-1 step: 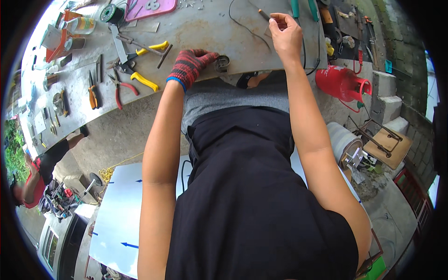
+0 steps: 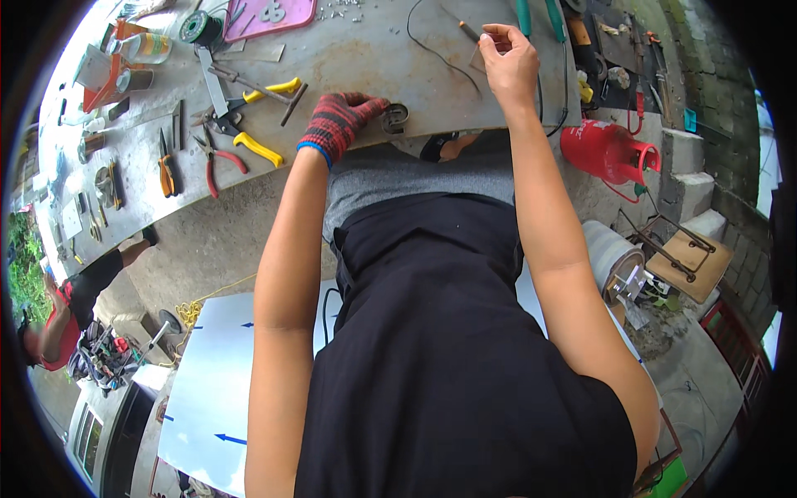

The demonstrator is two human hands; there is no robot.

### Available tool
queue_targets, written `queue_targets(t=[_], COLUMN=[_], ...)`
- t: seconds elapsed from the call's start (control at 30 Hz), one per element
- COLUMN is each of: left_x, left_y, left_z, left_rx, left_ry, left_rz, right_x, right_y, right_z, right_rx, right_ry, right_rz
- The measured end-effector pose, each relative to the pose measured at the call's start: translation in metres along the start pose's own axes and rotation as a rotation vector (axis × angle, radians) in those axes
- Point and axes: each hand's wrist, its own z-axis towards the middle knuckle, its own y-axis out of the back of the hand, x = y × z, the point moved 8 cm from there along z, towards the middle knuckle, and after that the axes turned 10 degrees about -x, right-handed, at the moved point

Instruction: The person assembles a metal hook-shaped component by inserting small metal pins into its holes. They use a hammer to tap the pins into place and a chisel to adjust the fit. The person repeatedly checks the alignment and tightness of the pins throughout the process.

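My left hand [image 2: 339,123] wears a red-and-black knit glove with a blue cuff. Its thumb and fingers are pinched together at the left side of a small round metal piece [image 2: 395,119] by the near table edge. What exactly lies between the fingertips is hard to see. My bare right hand [image 2: 509,66] is raised over the table, thumb and fingers closed on a slim pen-like tool [image 2: 470,32]. That tool has an orange-brown band and a thin tip pointing far left; the grip hides its other end.
Pliers with yellow handles [image 2: 259,149], red-handled pliers [image 2: 217,166] and orange-handled pliers [image 2: 167,173] lie left on the metal table [image 2: 357,58]. A pink tray [image 2: 292,12] and wire spool [image 2: 199,28] are farther back. A red gas cylinder [image 2: 602,151] stands right. Another person [image 2: 70,303] is far left.
The small round metal piece has shifted or turned slightly at my left fingertips. My right hand and its tool look almost the same.
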Motion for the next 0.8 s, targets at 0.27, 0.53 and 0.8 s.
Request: queue_targets(t=[0.27,0.53,0.8], left_x=[-0.006,-0.007,-0.005], left_y=[0.001,0.000,0.001], left_z=[-0.007,-0.003,-0.006], left_rx=[-0.008,-0.004,-0.013], left_ry=[0.045,0.018,-0.005], left_rz=[0.016,0.055,0.003], right_x=[-0.034,0.015,0.122], right_y=[-0.034,-0.001,0.032], right_z=[0.032,0.008,-0.093], right_rx=[0.203,0.125,0.467], right_ry=[0.238,0.424,0.712], right_rz=[-0.588,-0.353,-0.325])
